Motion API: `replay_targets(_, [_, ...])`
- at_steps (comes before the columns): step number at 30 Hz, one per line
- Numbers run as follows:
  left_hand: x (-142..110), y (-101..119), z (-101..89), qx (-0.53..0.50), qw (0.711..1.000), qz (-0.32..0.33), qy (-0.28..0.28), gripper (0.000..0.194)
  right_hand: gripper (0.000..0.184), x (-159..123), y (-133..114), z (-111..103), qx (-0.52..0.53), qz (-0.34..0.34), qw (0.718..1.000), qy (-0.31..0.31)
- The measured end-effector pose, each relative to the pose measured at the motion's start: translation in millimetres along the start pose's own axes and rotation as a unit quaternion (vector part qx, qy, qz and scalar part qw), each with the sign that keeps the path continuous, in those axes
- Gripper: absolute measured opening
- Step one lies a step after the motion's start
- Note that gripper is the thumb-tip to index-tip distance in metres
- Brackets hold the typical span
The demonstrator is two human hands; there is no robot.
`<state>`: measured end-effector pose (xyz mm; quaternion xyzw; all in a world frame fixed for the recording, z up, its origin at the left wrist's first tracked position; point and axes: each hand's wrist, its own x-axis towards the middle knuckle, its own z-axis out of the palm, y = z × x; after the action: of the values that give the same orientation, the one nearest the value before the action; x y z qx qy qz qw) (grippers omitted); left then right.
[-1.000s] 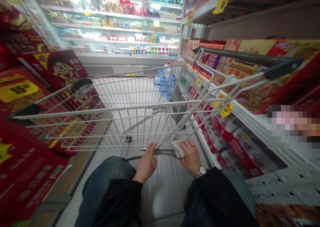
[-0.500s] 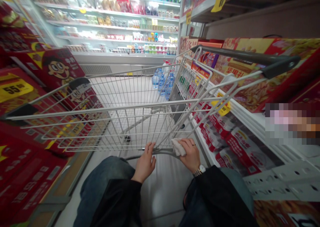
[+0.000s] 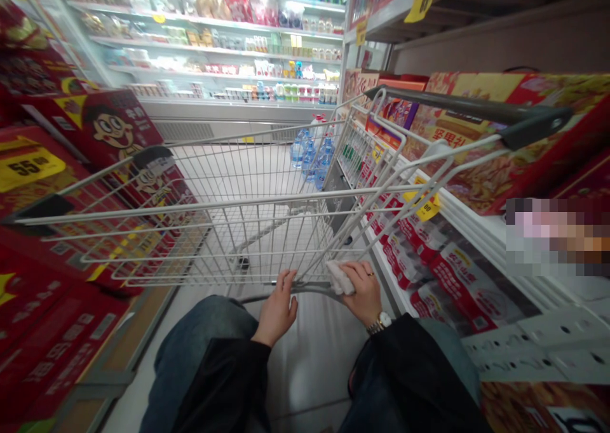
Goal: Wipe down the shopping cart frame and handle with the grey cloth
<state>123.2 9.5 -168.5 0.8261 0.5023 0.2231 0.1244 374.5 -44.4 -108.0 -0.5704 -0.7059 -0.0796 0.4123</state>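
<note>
"Hands?"
"Right hand [image 3: 363,295] grips cloth [image 3: 339,278]; left hand [image 3: 277,306] touches the grey bar [image 3: 312,287], its grip unclear."
"Shopping cart [image 3: 204,205]?"
"Beyond the knees, long axis crosswise, nose left, handle [image 3: 457,102] right."

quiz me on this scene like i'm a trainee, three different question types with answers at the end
1. Multiple choice: what does the right hand hold at the lower grey bar of the shopping cart?
a) a water bottle
b) a crumpled white cloth
c) a red box
2. True or false: the wristwatch is on the right wrist.
3. Fill in: the large number on the yellow price tag at far left is ___.

Key: 1 b; 2 true; 3 55
</note>
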Motion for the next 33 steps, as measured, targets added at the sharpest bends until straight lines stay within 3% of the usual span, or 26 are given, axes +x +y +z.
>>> replay_targets(2, [0.3,-0.3,0.3,-0.001,1.000,0.000,0.001,0.064,0.059,2.2,0.8,-5.3,0.002,-0.005,0.997,0.072])
replay_targets(4, [0.8,-0.7,0.6,-0.003,1.000,0.003,-0.002,0.063,0.059,4.0,0.4,-8.0,-0.006,-0.009,0.994,0.107])
replay_targets(11, [1.1,-1.7,2.5,0.007,1.000,0.002,0.001,0.062,0.050,1.3,-11.5,15.3,-0.023,-0.024,0.999,0.000])
replay_targets(17, [0.2,-2.0,4.1,-0.008,1.000,0.009,0.003,0.061,0.047,5.8,-6.4,4.4,-0.015,-0.027,0.997,0.074])
replay_targets(19, [0.3,-2.5,4.5,-0.011,1.000,0.012,0.005,0.063,0.047,7.1,-5.8,3.2,-0.017,-0.022,0.998,0.048])
replay_targets(23, [1.1,-2.4,4.8,-0.014,1.000,0.014,0.003,0.064,0.047,7.2,-10.5,15.8,-0.036,-0.039,0.993,-0.104])
replay_targets(25, [1.5,-1.4,4.3,-0.010,1.000,0.014,0.001,0.063,0.047,7.4,-12.4,20.9,-0.041,-0.050,0.990,-0.129])
replay_targets(27, [1.7,-0.2,3.2,-0.001,1.000,0.011,0.003,0.063,0.048,8.5,-12.4,19.3,-0.031,-0.050,0.994,-0.087])
replay_targets(31, [1.8,1.5,0.9,0.005,1.000,0.007,0.003,0.063,0.048,12.3,-9.1,2.1,0.012,-0.043,0.996,0.079])
replay_targets(33, [1.8,1.5,0.4,-0.004,1.000,0.008,0.000,0.062,0.048,13.3,-8.7,-2.4,0.017,-0.035,0.993,0.111])
